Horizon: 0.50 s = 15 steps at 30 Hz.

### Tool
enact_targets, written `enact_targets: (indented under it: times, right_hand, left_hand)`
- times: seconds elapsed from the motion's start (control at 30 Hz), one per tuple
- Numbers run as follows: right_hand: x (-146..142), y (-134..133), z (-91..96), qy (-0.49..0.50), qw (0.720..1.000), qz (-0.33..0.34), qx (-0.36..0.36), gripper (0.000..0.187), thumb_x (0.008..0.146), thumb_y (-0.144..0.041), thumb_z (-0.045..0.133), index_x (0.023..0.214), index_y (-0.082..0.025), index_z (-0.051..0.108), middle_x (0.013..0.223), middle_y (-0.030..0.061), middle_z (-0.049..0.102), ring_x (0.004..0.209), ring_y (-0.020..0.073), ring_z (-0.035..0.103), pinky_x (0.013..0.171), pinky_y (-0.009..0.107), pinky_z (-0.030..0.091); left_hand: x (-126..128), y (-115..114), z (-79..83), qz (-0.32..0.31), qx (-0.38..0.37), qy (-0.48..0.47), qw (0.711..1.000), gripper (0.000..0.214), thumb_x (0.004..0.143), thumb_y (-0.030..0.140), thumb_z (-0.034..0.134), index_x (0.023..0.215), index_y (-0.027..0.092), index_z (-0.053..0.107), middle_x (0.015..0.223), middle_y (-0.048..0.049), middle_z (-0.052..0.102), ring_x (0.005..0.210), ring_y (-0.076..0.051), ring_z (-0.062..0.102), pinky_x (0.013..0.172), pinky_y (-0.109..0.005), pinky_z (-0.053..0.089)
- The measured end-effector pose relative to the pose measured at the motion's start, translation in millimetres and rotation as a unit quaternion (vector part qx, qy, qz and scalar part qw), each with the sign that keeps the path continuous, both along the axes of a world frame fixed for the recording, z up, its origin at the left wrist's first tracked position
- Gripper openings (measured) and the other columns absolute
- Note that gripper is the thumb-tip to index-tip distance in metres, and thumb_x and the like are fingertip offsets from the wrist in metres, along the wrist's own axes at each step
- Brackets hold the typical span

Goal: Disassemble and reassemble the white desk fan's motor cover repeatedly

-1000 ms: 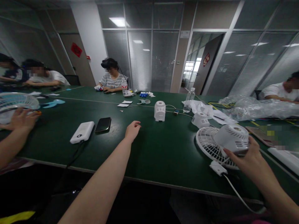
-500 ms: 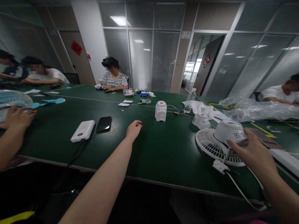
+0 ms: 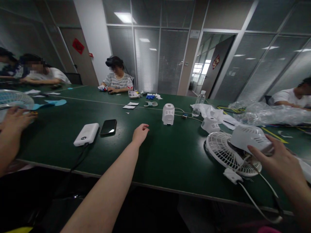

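My right hand [image 3: 283, 158] grips a white vented motor housing [image 3: 250, 138] from its right side, thumb in front. The housing is tilted over a white fan grille [image 3: 216, 145] lying on the table, with wires showing between them. A white switch box [image 3: 232, 175] on a cable hangs by the grille's near edge. My left hand [image 3: 141, 134] is over the middle of the table, fingers loosely bent and holding nothing. Beyond it stands another white vented housing [image 3: 168, 114], and a third white housing [image 3: 210, 125] lies behind the grille.
A white power bank [image 3: 86, 134] and a black phone [image 3: 108, 127] lie left of my left hand. Another person's hand [image 3: 17, 119] is at a fan at far left. Behind the housings are a water bottle [image 3: 199, 103] and plastic wrap [image 3: 269, 111]. Several people sit around the table.
My right hand has moved right with the motor housing, tipping it up from the grille so the wires beneath show. My left hand has barely moved.
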State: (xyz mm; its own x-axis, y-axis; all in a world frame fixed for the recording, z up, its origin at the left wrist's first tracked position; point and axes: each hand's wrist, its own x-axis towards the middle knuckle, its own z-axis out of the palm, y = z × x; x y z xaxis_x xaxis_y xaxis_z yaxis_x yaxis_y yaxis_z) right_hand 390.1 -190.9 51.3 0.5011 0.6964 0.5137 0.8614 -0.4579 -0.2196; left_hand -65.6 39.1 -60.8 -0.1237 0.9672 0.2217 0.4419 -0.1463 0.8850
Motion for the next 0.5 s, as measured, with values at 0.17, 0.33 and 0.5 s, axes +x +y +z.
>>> enact_targets:
  times: [0.17,0.33,0.5]
  right_hand:
    - [-9.0,13.8,9.3,-0.061,0.996,0.03,0.058,0.08,0.077,-0.064,0.048,0.14,-0.015,0.039,0.132,0.0201,0.056,0.117,0.0389,0.057,0.093,0.049,0.046]
    - [-28.3,57.5,33.3,-0.054,0.991,0.034,0.119,0.083,0.072,-0.054,0.061,0.138,-0.012,0.037,0.134,0.0226,0.053,0.121,0.0411,0.051,0.095,0.053,0.042]
    - [-45.0,120.9,46.6,0.101,0.988,0.063,0.096,0.08,0.074,-0.046,0.063,0.139,-0.014,0.031,0.137,0.0208,0.047,0.124,0.032,0.046,0.098,0.039,0.036]
  left_hand:
    - [-0.1,-1.6,-0.2,0.0,-0.003,0.0,1.0,0.026,0.082,0.015,0.056,0.105,0.022,0.065,0.092,-0.0038,0.072,0.082,-0.018,0.066,0.076,-0.03,0.049]
    - [-0.1,-3.5,1.0,-0.002,-0.004,0.003,1.0,0.028,0.081,0.015,0.056,0.106,0.022,0.064,0.091,-0.0032,0.072,0.083,-0.017,0.066,0.076,-0.028,0.049]
    - [-0.2,-4.2,3.2,-0.004,-0.002,0.007,1.0,0.027,0.082,0.016,0.054,0.107,0.021,0.064,0.091,-0.0038,0.072,0.083,-0.017,0.066,0.076,-0.028,0.049]
